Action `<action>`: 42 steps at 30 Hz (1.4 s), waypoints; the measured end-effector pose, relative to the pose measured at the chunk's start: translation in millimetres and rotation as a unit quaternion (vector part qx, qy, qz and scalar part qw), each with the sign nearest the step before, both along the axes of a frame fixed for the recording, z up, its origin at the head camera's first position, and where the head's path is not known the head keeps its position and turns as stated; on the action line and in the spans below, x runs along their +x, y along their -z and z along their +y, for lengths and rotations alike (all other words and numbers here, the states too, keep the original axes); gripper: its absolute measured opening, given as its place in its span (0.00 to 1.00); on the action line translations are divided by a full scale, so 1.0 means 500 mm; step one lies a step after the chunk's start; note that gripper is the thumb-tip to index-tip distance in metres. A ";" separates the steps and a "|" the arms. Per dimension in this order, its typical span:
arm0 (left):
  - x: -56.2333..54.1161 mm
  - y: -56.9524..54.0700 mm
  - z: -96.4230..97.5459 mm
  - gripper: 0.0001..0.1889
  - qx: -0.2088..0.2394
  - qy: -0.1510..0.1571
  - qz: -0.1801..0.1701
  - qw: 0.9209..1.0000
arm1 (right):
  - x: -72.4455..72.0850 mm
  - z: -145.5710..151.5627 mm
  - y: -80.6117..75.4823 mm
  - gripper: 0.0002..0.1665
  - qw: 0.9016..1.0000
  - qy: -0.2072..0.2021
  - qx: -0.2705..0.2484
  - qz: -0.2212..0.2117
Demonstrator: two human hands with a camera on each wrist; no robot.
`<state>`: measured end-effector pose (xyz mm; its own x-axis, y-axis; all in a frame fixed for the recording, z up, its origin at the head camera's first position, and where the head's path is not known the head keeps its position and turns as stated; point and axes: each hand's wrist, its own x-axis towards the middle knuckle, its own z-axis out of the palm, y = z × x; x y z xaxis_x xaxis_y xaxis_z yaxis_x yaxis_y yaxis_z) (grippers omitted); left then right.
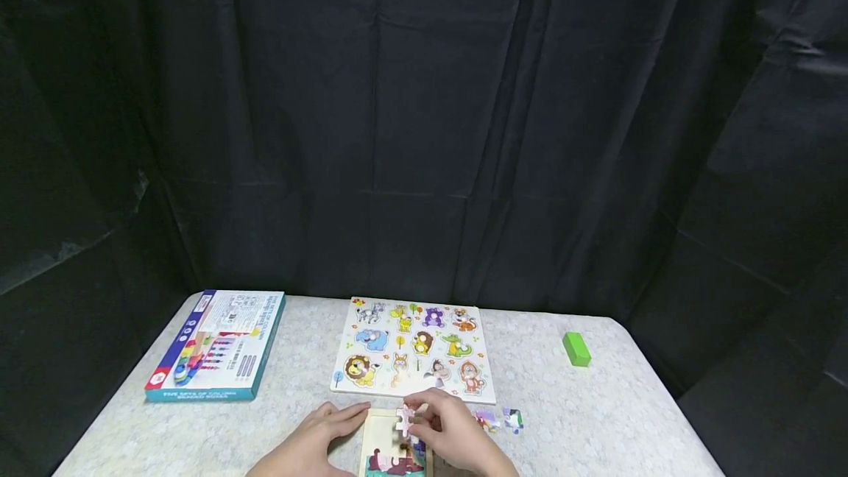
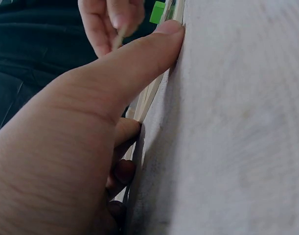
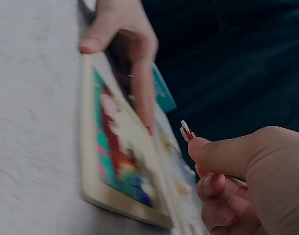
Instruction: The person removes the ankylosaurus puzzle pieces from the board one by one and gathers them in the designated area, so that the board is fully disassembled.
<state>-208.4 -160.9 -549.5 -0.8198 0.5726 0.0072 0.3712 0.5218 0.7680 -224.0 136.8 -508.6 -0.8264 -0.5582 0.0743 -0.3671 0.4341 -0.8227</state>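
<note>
My right hand (image 1: 453,429) pinches a pink jigsaw piece (image 1: 404,420) between thumb and fingers, above the upper right part of a wooden puzzle tray (image 1: 380,424). In the right wrist view the jigsaw piece (image 3: 187,131) is seen nearly edge-on, apart from the tray (image 3: 134,211). Teal, dark red and blue pieces lie joined along the tray's near and right parts, while its upper left shows bare wood. My left hand (image 1: 318,444) rests against the tray's left side, its thumb at the near corner and index finger at the far corner.
Two loose jigsaw pieces, a purple one (image 1: 486,419) and a multicoloured one (image 1: 513,420), lie right of the tray. Behind it is an animal peg-puzzle board (image 1: 414,366). A boxed toy (image 1: 228,344) lies at left, a green block (image 1: 576,350) at right.
</note>
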 end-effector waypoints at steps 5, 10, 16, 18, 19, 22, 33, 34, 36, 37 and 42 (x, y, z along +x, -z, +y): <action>0.001 0.003 0.002 0.52 0.006 0.006 0.003 1.000 | -0.006 0.035 -0.022 0.21 0.999 0.029 0.007 0.041; 0.002 0.009 0.004 0.52 0.010 0.006 0.002 1.000 | -0.010 0.087 -0.031 0.20 0.994 0.054 0.016 0.097; 0.005 0.004 0.007 0.51 0.007 0.013 0.008 1.000 | -0.001 0.161 -0.032 0.18 0.982 0.080 0.002 0.173; 0.006 0.000 0.007 0.51 0.006 0.013 0.005 1.000 | 0.004 0.183 -0.033 0.18 0.977 0.088 0.003 0.192; 0.006 -0.001 0.007 0.52 0.006 0.012 0.004 1.000 | 0.007 0.192 -0.033 0.18 0.976 0.092 0.005 0.198; 0.007 -0.002 0.005 0.52 0.006 0.006 -0.005 1.000 | 0.017 0.215 -0.032 0.17 0.973 0.098 0.013 0.207; 0.008 0.000 0.005 0.53 0.014 -0.011 -0.025 1.000 | 0.055 0.248 0.023 0.20 0.992 0.064 0.061 0.089; 0.008 -0.001 0.006 0.53 0.015 -0.012 -0.027 0.999 | 0.057 0.249 0.032 0.19 0.992 0.058 0.059 0.095; 0.009 -0.003 0.005 0.53 0.014 -0.013 -0.026 0.999 | 0.062 0.250 0.047 0.19 0.993 0.052 0.050 0.096; 0.009 -0.004 0.005 0.53 0.014 -0.012 -0.023 1.000 | 0.064 0.250 0.053 0.19 0.993 0.051 0.047 0.098; 0.010 -0.005 0.003 0.54 0.011 -0.009 -0.008 1.000 | 0.069 0.249 0.071 0.20 0.995 0.073 0.040 0.058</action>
